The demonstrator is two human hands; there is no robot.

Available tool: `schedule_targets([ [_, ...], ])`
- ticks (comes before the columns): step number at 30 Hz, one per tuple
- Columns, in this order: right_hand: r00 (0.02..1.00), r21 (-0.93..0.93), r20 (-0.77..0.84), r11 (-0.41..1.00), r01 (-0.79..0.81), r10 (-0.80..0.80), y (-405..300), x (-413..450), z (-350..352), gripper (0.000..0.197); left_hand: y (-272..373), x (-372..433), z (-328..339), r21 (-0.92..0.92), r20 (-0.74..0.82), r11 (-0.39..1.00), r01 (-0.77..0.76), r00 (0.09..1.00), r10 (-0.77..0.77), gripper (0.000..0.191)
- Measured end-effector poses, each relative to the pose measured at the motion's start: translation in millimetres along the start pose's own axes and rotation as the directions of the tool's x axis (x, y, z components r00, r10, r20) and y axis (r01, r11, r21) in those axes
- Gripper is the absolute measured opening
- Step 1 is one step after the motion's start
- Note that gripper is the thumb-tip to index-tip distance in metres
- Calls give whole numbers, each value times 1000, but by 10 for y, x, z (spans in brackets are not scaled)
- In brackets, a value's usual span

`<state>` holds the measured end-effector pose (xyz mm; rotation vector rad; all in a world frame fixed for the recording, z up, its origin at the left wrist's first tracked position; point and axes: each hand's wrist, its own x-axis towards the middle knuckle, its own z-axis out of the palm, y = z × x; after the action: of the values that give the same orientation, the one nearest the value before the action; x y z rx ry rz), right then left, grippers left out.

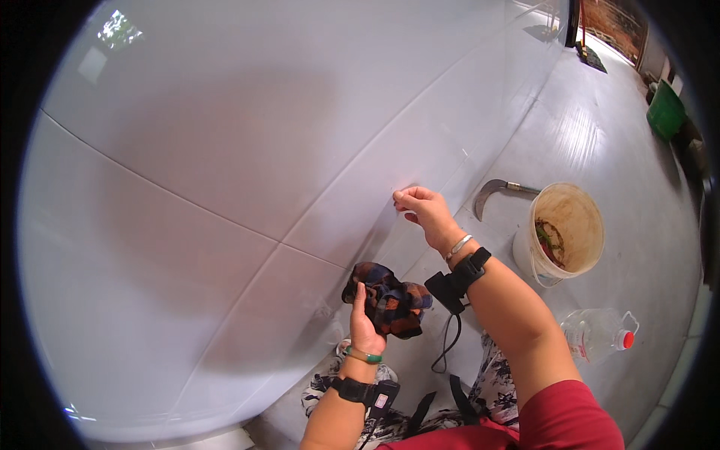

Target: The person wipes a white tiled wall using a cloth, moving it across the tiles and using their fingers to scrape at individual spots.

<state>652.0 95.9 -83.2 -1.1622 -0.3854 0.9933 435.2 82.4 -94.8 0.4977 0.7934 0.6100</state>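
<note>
A bunched checked cloth (388, 301) in dark blue, orange and black rests in my left hand (367, 326), low beside the wall. My right hand (426, 211) is raised at the glossy white tiled wall (225, 157), thumb and index fingertip pinched together close to its surface. Whether those fingertips touch the tile, or pinch something tiny, I cannot tell. A thin dark speck shows on the tile just above them.
A sickle (498, 191) lies on the grey floor (562, 146) by a whitish plastic bucket (576, 230) with plant scraps inside. A clear plastic jug (593, 334) with a red cap lies near my right elbow. Farther off are a green container (666, 112) and a broom (590, 59).
</note>
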Motion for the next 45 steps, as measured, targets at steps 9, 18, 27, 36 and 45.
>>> schedule_targets([
  [9,999,-70,-41,998,9,-12,-84,-11,122,25,22,-32,64,49,18,998,46,999,-47,47],
  [18,998,-17,20,998,64,-64,-84,-7,75,22,19,-70,113,52,41,998,45,998,-47,49],
  [27,1000,-43,-15,999,17,-17,-146,-51,61,26,-5,-65,113,59,18,998,14,1000,-15,51],
  [36,999,-39,7,998,47,-46,-125,-28,41,25,3,-58,117,24,51,1000,8,999,-9,47],
  [45,999,-13,24,999,30,-30,-138,-63,29,26,4,-79,129,25,40,999,21,999,-22,48],
])
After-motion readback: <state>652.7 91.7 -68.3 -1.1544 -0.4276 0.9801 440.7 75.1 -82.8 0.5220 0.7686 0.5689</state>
